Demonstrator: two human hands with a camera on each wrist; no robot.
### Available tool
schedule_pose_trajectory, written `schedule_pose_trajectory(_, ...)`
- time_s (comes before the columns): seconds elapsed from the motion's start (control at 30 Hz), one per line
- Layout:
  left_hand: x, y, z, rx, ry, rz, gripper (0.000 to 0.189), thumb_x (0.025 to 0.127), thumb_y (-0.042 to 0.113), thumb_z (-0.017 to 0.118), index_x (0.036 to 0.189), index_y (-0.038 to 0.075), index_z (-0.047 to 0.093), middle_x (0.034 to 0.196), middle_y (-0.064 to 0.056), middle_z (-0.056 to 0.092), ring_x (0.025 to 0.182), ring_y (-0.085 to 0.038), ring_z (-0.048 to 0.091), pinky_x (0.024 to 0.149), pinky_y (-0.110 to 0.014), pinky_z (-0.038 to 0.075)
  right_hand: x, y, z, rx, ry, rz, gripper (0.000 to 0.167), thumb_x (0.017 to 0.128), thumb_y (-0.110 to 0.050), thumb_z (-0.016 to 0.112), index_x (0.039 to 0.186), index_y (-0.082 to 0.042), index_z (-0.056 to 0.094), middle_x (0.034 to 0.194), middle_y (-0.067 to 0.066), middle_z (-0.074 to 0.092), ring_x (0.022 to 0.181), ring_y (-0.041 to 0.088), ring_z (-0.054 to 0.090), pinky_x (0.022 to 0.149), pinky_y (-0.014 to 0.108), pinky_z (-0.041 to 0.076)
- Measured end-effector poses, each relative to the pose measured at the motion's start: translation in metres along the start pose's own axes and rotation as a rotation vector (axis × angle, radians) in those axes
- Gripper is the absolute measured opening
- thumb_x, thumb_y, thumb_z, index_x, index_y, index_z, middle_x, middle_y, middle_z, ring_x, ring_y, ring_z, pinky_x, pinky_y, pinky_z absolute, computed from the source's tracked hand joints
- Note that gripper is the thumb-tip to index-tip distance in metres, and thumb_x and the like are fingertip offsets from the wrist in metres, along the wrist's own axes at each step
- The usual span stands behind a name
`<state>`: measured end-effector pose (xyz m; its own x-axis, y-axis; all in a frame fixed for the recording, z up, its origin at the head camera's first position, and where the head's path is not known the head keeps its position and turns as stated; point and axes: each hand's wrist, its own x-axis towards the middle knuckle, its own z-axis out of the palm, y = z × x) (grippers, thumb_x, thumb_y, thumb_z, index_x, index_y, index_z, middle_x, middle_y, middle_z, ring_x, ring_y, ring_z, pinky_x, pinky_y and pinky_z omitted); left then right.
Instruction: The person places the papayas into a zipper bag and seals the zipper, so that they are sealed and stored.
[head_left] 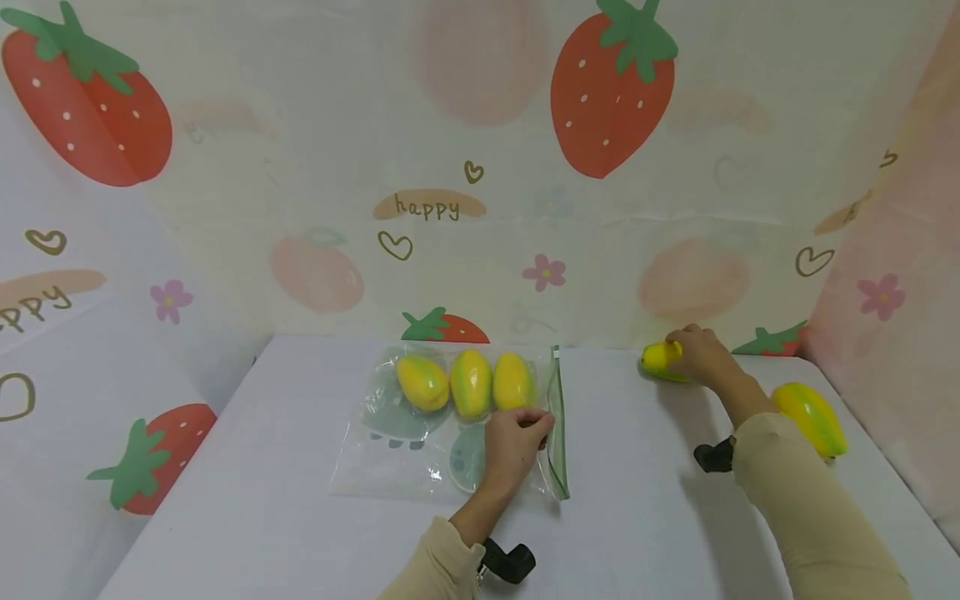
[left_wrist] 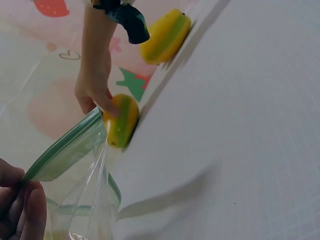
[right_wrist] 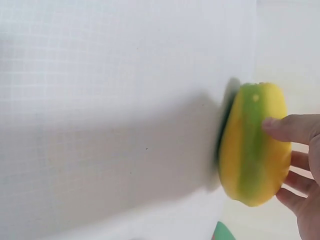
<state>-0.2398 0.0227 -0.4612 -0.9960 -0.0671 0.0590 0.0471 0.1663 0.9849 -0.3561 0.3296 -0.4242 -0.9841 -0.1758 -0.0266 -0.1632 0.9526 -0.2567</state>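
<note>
Three yellow fruits lie inside the clear bag, just beyond the left hand, whose fingers pinch the bag's green rim at its right side; at the far right, the right hand holds a striped fruit between thumb and fingers, while another fruit lies farther right and nearer on the table

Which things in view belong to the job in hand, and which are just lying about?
Likely part of the job:
Clear bag, its green edge pinched by the left hand
Three fruits in the bag
Held fruit, gripped by the right hand
Loose fruit, untouched, probably

Likely just surroundings:
Strawberry-print backdrop
Black wrist pieces
</note>
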Motion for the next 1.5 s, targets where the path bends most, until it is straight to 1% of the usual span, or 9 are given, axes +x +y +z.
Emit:
schedule_pose_trajectory(0.2, 0.0, -0.001, 0.001, -0.016, -0.006, -0.005, 0.014, 0.085, 0.012, 0.072, 0.087, -0.001, 0.075, 0.077, -0.012, 0.073, 0.058, -0.005, 0.058, 0.056, -0.019, 0.055, -0.004, 0.005, 0.005, -0.024, 0.047, -0.029, 0.05, 0.083, -0.007, 0.064, 0.128, 0.01, 0.052, 0.13, 0.036, 0.046, 0.113, 0.054, 0.043, 0.096, 0.064, 0.042)
schedule_pose_trajectory(0.43, 0.0, -0.002, 0.002, -0.046, -0.006, -0.005, 0.014, 0.085, 0.012, 0.071, 0.088, -0.002, 0.075, 0.077, -0.013, 0.072, 0.057, -0.005, 0.057, 0.055, -0.019, 0.055, -0.009, 0.008, 0.011, -0.053, 0.123, -0.045, 0.05, 0.083, -0.002, 0.063, 0.13, 0.009, 0.049, 0.128, 0.034, 0.047, 0.116, 0.055, 0.041, 0.098, 0.065, 0.04)
schedule_pose_trajectory(0.63, 0.0, -0.004, 0.002, -0.069, -0.002, -0.011, 0.014, 0.085, 0.011, 0.071, 0.088, -0.002, 0.075, 0.078, -0.014, 0.072, 0.056, -0.005, 0.056, 0.055, -0.019, 0.055, -0.011, 0.006, 0.015, -0.09, 0.156, -0.053, 0.051, 0.083, -0.001, 0.065, 0.13, 0.009, 0.049, 0.127, 0.034, 0.048, 0.115, 0.054, 0.043, 0.098, 0.065, 0.04)
schedule_pose_trajectory(0.83, -0.001, -0.005, 0.002, -0.074, 0.005, -0.003, 0.013, 0.084, 0.009, 0.072, 0.087, -0.004, 0.074, 0.077, -0.015, 0.072, 0.055, -0.005, 0.056, 0.054, -0.02, 0.055, -0.013, 0.005, 0.018, -0.08, 0.182, -0.057, 0.052, 0.081, 0.001, 0.067, 0.129, 0.008, 0.049, 0.126, 0.034, 0.048, 0.113, 0.054, 0.044, 0.097, 0.065, 0.04)
schedule_pose_trajectory(0.93, -0.002, -0.005, 0.002, -0.072, 0.001, -0.006, 0.013, 0.084, 0.009, 0.072, 0.087, -0.004, 0.074, 0.077, -0.016, 0.072, 0.056, -0.005, 0.056, 0.055, -0.02, 0.055, -0.013, 0.005, 0.019, -0.085, 0.185, -0.055, 0.052, 0.081, 0.001, 0.067, 0.129, 0.008, 0.049, 0.126, 0.034, 0.048, 0.113, 0.054, 0.044, 0.098, 0.065, 0.04)
schedule_pose_trajectory(1.23, -0.002, -0.007, 0.003, -0.085, -0.001, -0.018, 0.013, 0.084, 0.009, 0.072, 0.087, -0.004, 0.074, 0.076, -0.015, 0.071, 0.056, -0.005, 0.056, 0.055, -0.02, 0.055, -0.01, 0.002, 0.02, -0.084, 0.147, -0.012, 0.054, 0.083, 0.0, 0.064, 0.133, 0.007, 0.046, 0.131, 0.034, 0.045, 0.117, 0.054, 0.04, 0.1, 0.066, 0.037)
schedule_pose_trajectory(1.37, -0.001, -0.008, 0.004, -0.089, -0.009, -0.034, 0.014, 0.084, 0.009, 0.072, 0.088, -0.004, 0.074, 0.077, -0.014, 0.071, 0.057, -0.005, 0.056, 0.057, -0.021, 0.056, -0.009, 0.004, 0.022, -0.086, 0.152, -0.004, 0.054, 0.083, -0.001, 0.065, 0.133, 0.007, 0.046, 0.131, 0.034, 0.045, 0.116, 0.054, 0.04, 0.1, 0.066, 0.038)
schedule_pose_trajectory(1.5, -0.001, -0.008, 0.004, -0.084, -0.016, -0.035, 0.014, 0.085, 0.01, 0.072, 0.088, -0.004, 0.074, 0.077, -0.014, 0.071, 0.057, -0.005, 0.057, 0.057, -0.021, 0.057, -0.009, 0.006, 0.023, -0.084, 0.159, 0.0, 0.054, 0.082, -0.002, 0.066, 0.132, 0.007, 0.047, 0.13, 0.034, 0.045, 0.116, 0.053, 0.041, 0.099, 0.066, 0.038)
